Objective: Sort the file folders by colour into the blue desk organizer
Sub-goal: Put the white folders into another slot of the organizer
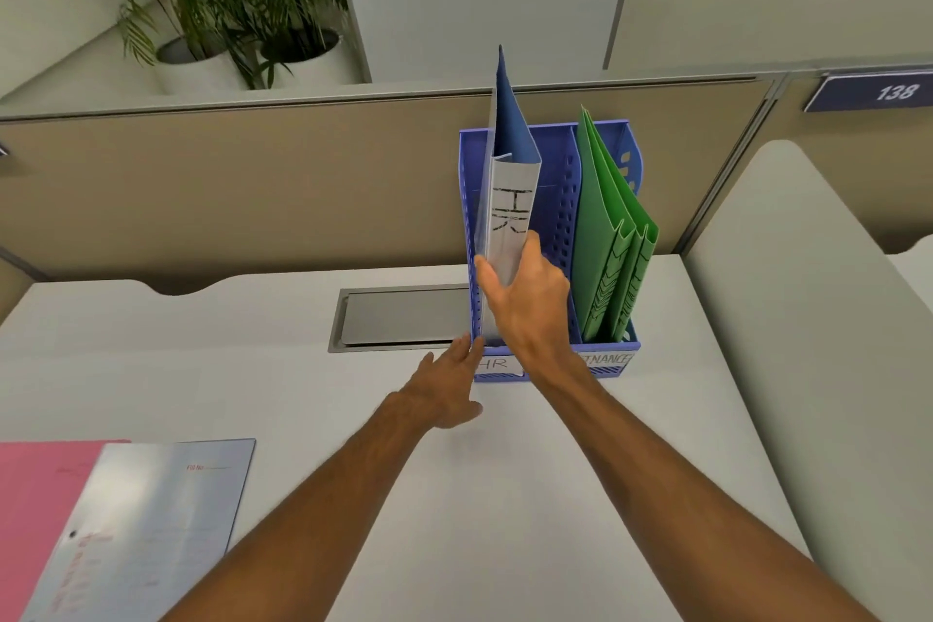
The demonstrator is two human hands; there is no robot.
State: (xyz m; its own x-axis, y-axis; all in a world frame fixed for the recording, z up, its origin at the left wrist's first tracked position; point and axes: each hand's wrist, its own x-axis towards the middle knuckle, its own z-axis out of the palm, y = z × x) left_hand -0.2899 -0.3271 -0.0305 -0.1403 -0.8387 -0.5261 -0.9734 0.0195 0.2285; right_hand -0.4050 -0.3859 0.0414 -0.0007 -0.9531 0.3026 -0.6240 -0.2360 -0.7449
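The blue desk organizer (553,197) stands upright at the back of the white desk, with paper labels on its front lip. My right hand (525,303) grips the spine of a blue folder (507,126) marked "HR", which stands in the leftmost slot. My left hand (447,391) is open, its fingertips touching the organizer's lower left front corner. Green folders (608,237) lean in the rightmost slot. A pale blue folder (151,515) lies flat on a pink folder (35,495) at the desk's near left.
A metal cable hatch (399,318) is set in the desk (505,495) just left of the organizer. A beige partition (252,177) runs behind, with potted plants (227,15) beyond it. A white curved divider (808,318) borders the right side.
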